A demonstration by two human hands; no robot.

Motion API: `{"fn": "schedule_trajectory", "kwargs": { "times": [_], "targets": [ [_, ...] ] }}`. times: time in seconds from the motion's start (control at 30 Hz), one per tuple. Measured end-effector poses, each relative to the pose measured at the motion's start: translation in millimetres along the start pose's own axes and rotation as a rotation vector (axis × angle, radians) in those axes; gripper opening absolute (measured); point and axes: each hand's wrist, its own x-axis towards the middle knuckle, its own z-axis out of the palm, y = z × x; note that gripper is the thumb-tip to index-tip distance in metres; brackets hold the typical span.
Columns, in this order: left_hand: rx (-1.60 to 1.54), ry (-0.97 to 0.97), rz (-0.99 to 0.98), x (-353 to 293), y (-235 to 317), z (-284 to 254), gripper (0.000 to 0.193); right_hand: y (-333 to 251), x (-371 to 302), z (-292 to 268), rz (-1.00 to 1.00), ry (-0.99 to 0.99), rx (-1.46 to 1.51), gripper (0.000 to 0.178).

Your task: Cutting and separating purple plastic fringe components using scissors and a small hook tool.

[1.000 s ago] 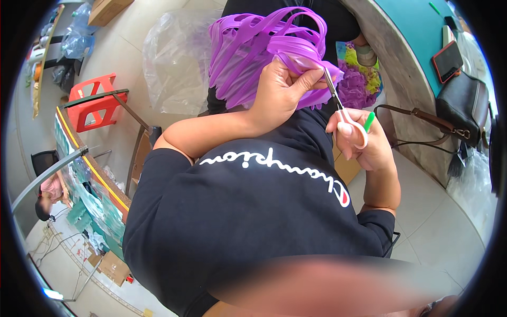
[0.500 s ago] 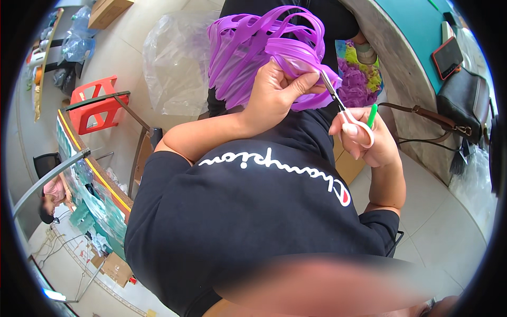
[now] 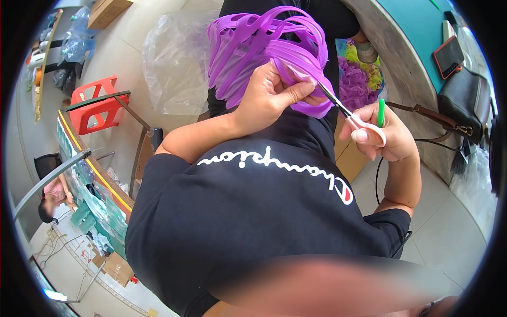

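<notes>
A bunch of purple rubbery straps (image 3: 232, 58) with long loops lies over my lap. My left hand (image 3: 270, 95) pinches several of these straps together between thumb and fingers. In my right hand (image 3: 393, 132) are scissors (image 3: 348, 113) with a pale pink handle and a bright green part. Their blades point up and left, with the tips at the straps right beside my left thumb. Whether the blades have a strap between them is hard to make out.
A clear plastic bag (image 3: 171, 63) lies on the floor at left, near a red stool (image 3: 100, 105). Crumpled purple and yellow pieces (image 3: 359, 79) are beyond my right hand. On the teal table (image 3: 406, 26) rest a phone (image 3: 448, 57) and a black bag (image 3: 465, 100). Another person (image 3: 53, 193) sits far left.
My right hand and the scissors have shifted to the right and slightly down, while the blade tips stay near the straps. My left hand has moved slightly left, still pinching the straps.
</notes>
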Motion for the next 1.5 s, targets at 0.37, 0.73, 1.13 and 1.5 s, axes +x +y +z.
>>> {"fn": "schedule_trajectory", "kwargs": {
  "times": [0.37, 0.73, 1.13, 1.5],
  "targets": [
    [0.049, -0.007, 0.044, 0.4, -4.3, -0.9, 0.017, -0.6, -6.3, 7.0, 0.017, 0.053, -0.017, 0.032],
    [0.011, -0.004, 0.049, 0.1, -5.0, -2.0, 0.017, -1.8, -5.3, 9.4, 0.009, 0.082, -0.032, 0.029],
    [0.011, 0.029, 0.037, 0.4, -2.8, 2.6, 0.011, -3.6, -4.8, 0.9, 0.034, 0.032, -0.012, 0.032],
    [0.015, 0.023, 0.013, 0.5, -1.0, 2.4, 0.012, -5.6, -3.0, 1.9, 0.008, 0.062, -0.083, 0.031]
  ]
}}
